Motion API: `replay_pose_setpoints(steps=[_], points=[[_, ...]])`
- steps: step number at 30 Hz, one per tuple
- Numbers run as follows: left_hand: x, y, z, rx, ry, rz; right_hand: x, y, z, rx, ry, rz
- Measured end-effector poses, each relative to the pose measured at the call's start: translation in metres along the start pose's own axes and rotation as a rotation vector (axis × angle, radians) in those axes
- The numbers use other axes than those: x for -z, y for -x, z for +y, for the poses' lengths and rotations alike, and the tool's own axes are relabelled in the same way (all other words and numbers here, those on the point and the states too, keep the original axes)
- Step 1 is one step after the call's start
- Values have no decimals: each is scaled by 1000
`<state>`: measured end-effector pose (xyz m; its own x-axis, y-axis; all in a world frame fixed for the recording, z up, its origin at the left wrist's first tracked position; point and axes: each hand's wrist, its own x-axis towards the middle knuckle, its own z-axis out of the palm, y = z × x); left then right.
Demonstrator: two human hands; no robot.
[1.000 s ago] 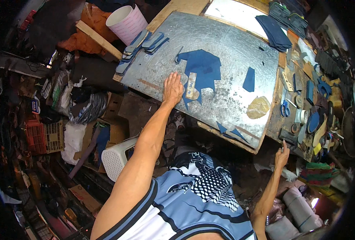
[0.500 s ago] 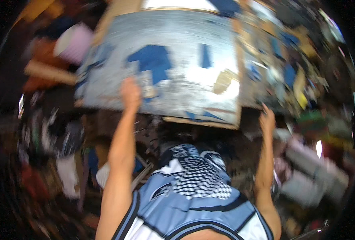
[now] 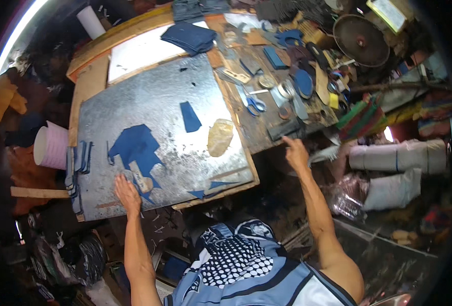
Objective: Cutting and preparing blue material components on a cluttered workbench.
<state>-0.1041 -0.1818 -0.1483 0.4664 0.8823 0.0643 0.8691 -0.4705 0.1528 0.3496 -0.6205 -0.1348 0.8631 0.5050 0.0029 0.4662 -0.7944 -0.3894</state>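
My left hand [image 3: 127,195] lies flat near the front edge of a grey metal-topped board [image 3: 96,120], fingers stretched out. Just right of it is a small pale, worn tool [image 3: 143,182], partly over a large blue fabric piece [image 3: 137,145]. My right hand [image 3: 297,154] is at the front edge of the side bench [image 3: 259,140], with its forefinger extended close to a dark bar [image 3: 283,129]. Nothing shows in its grasp. On the board also lie a narrow blue piece [image 3: 190,117] and a yellowish rounded piece [image 3: 220,137].
Blue-handled scissors [image 3: 255,105], tape rolls and many small tools crowd the side bench. Folded dark blue fabric [image 3: 189,38] sits behind the board. A pink-and-white roll [image 3: 51,147] stands at the left. Wrapped rolls [image 3: 396,155] lie at the right, below a round dark pan [image 3: 361,40].
The view has turned, so the board appears farther left and lower. My right hand has come up to the side bench beside the dark bar. My left hand remains near the board's front edge.
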Motion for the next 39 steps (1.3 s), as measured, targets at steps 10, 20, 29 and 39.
replay_pose_setpoints(steps=[10, 20, 29, 39], points=[[14, 1, -1, -41, 22, 57, 1, -16, 8, -98, -38, 190], [1, -8, -8, -61, 36, 82, -10, 2, -5, 119, -55, 76], [8, -6, -13, -97, 3, 61, -5, -9, -1, 26, -33, 93], [11, -5, -9, -73, 3, 52, 0, -16, 0, -139, 27, 78]])
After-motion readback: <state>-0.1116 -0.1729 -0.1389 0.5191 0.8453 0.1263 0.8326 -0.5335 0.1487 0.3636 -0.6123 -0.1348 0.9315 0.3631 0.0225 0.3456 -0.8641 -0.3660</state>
